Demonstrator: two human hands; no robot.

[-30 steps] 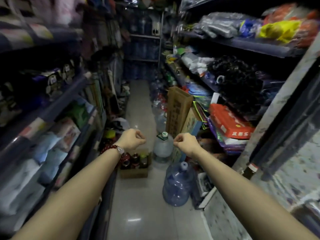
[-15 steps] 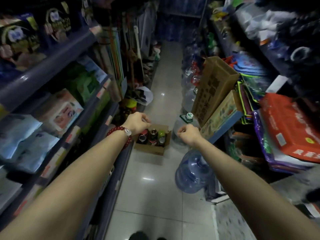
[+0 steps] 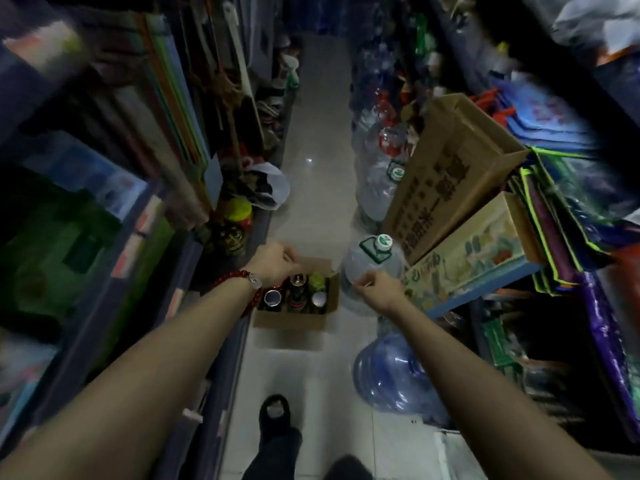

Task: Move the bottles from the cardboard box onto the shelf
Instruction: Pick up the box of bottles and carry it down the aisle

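Several bottles (image 3: 294,295) stand upright in cardboard box (image 3: 290,321) on floor beside left shelf (image 3: 221,344), handy for transfer. Left hand (image 3: 275,263), right hand (image 3: 374,285): fingers curled, empty, above box.

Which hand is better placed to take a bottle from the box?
Left, probably. The left hand sits over the box and its bottles, on the shelf side. The right hand hangs off the box edge, by the water jug.

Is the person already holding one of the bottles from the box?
No: both the left hand and the right hand are curled and hold nothing, and the bottles stand in the cardboard box on the floor.
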